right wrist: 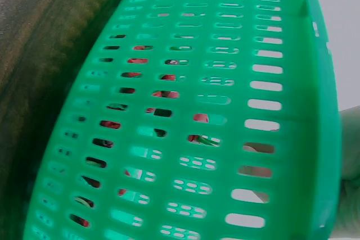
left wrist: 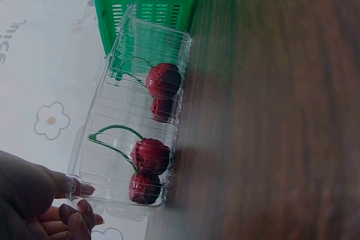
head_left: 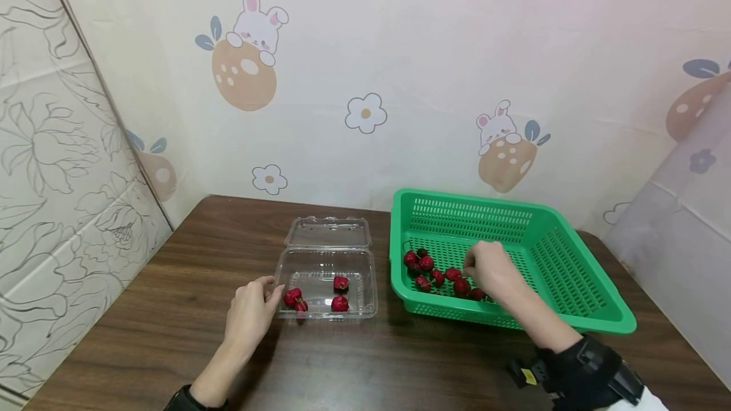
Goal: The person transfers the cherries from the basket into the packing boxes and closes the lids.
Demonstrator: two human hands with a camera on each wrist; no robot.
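My left hand (head_left: 251,311) is at the left wall of a clear plastic clamshell box (head_left: 372,284); in the left wrist view its thumb and fingers pinch the rim at one corner. Several dark red cherries lie in the box, among them a front cherry (head_left: 339,304) and a pair (left wrist: 150,155) joined by green stems. My right hand (head_left: 495,269) reaches down into a green plastic basket (head_left: 594,284), fingers bent at a cluster of cherries (head_left: 426,263). Its fingertips are partly hidden, and I cannot tell whether they hold a cherry. The basket's slotted wall (right wrist: 225,111) blocks the right wrist view.
The box's lid (head_left: 328,233) stands open, leaning back toward the wall. Box and basket sit side by side on a dark wooden table (head_left: 188,284), the basket on the right. A printed wall covering (head_left: 320,81) rises behind the table's far edge.
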